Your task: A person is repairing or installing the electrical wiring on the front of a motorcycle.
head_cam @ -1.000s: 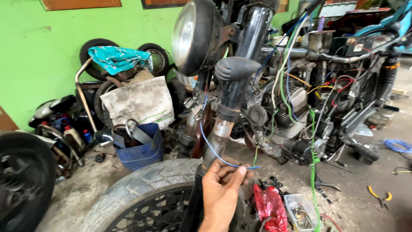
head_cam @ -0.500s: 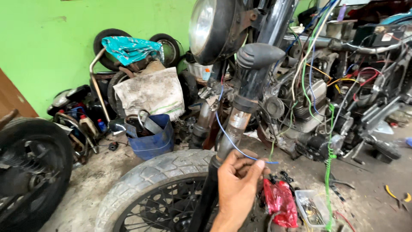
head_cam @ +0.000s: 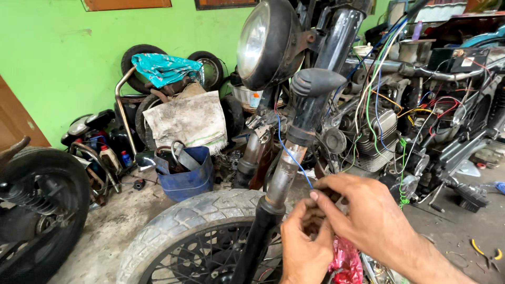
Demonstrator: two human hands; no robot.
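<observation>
Both hands meet just beside the fork tube [head_cam: 281, 179] above the front tyre [head_cam: 194, 221]. The right hand [head_cam: 368, 215] pinches the blue wire [head_cam: 294, 158], which hangs from the headlight [head_cam: 263, 42]. The left hand [head_cam: 305, 247] closes around its lower end, steadying it.

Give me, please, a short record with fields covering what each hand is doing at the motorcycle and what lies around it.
Left hand: beside the fork leg, fingers curled, meeting the right hand
Right hand: fingertips pinching the end of the thin blue wire
Blue wire: runs down from under the headlight along the fork
Front tyre: spoked wheel, just left of the hands
Red bag: under the hands
Blue bucket: on the floor by the green wall, holding metal parts
</observation>
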